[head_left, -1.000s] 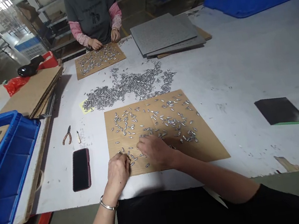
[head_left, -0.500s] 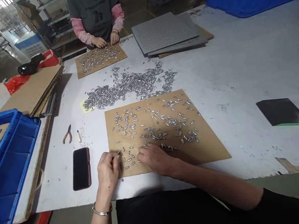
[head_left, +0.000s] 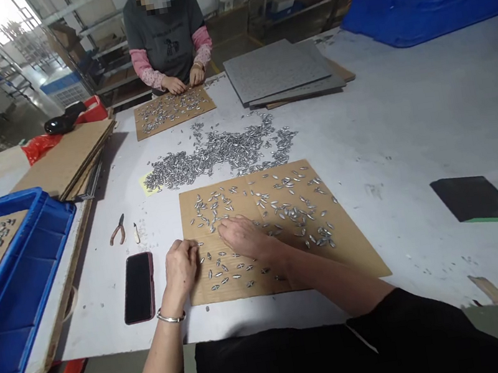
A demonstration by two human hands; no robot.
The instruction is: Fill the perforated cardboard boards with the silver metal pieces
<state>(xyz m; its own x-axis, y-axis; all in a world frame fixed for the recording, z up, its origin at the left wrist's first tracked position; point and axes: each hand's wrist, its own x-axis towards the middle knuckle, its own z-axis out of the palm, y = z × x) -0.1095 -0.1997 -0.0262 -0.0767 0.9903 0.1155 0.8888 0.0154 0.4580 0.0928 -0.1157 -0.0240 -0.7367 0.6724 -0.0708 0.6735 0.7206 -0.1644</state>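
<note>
A brown cardboard sheet [head_left: 264, 285] lies before me with many small silver, pointed-oval metal pieces [head_left: 236, 277] spread across it. At its left edge is my left hand [head_left: 180, 268], thumb and fingers pressed together; one metal piece [head_left: 200, 243] shows right by the fingertips, and whether it is gripped is unclear. My right hand [head_left: 245, 237] reaches over the sheet's left-centre, palm down with fingers curled onto the pieces there. Its fingertips are partly hidden, and anything in them cannot be made out. Beyond the sheet is a loose heap of the same pieces [head_left: 228, 149].
At left are a phone [head_left: 138, 288], pliers [head_left: 117, 230], a small pale-handled tool [head_left: 136, 233] and a blue tray [head_left: 54, 223]. Across the table, a co-worker [head_left: 166, 36] handles pieces on another cardboard sheet [head_left: 145, 130]. Grey boards [head_left: 277, 68], a blue bin [head_left: 373, 15] and a black block [head_left: 475, 196] stand rightward.
My right hand has moved away from me over the cardboard, uncovering pieces near its front edge. My left hand has slid slightly farther along the left edge. The camera view has tilted up a little.
</note>
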